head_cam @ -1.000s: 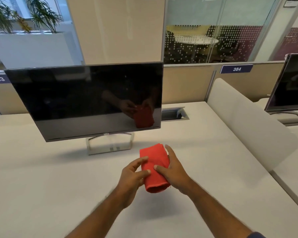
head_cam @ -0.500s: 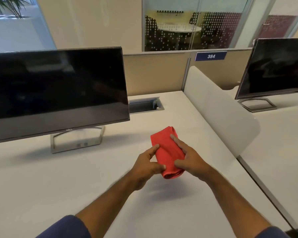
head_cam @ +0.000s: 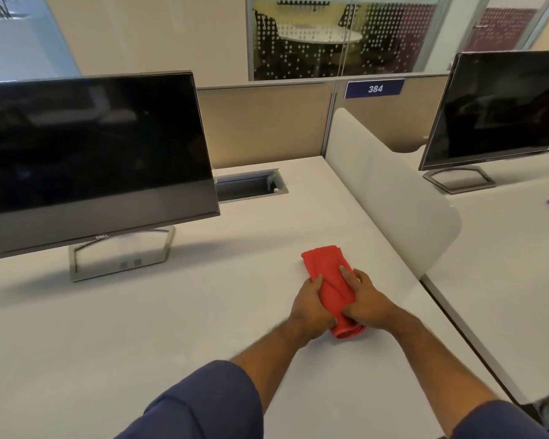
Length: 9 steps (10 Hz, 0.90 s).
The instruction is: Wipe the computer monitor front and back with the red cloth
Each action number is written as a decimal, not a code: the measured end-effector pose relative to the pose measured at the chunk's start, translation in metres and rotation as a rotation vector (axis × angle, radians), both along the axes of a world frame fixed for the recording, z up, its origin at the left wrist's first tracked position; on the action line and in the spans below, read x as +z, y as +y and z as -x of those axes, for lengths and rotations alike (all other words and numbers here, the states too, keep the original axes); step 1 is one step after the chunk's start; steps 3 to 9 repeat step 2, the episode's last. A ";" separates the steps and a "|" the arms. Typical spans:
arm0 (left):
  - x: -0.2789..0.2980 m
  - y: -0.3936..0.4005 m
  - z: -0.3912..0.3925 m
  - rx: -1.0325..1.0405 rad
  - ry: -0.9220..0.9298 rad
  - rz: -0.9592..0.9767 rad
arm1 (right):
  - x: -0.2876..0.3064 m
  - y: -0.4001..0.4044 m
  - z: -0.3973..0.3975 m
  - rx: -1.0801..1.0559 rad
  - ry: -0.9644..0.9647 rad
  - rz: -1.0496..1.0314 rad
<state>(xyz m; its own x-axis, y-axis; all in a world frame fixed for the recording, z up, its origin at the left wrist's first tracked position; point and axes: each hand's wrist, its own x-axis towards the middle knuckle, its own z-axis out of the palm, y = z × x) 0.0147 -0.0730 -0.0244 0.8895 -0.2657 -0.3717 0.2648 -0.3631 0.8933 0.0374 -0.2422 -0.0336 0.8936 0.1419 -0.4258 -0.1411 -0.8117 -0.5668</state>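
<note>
Both hands grip a folded red cloth [head_cam: 328,282] on a white office counter [head_cam: 140,327].
Left hand [head_cam: 311,307] and right hand [head_cam: 366,302] curl fingers around it; the dark monitor [head_cam: 89,153] stands left.

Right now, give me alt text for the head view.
Both hands, the left hand and the right hand, grip a folded red cloth on a white desk. A dark Dell monitor stands back left, apart from the cloth.
</note>
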 end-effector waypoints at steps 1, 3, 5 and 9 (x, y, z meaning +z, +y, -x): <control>-0.001 0.010 0.003 -0.001 -0.047 -0.067 | 0.012 0.006 0.002 0.010 0.022 0.116; 0.000 0.032 0.004 0.095 -0.116 -0.086 | 0.030 0.018 0.002 0.015 -0.129 0.395; 0.000 0.032 0.004 0.095 -0.116 -0.086 | 0.030 0.018 0.002 0.015 -0.129 0.395; 0.000 0.032 0.004 0.095 -0.116 -0.086 | 0.030 0.018 0.002 0.015 -0.129 0.395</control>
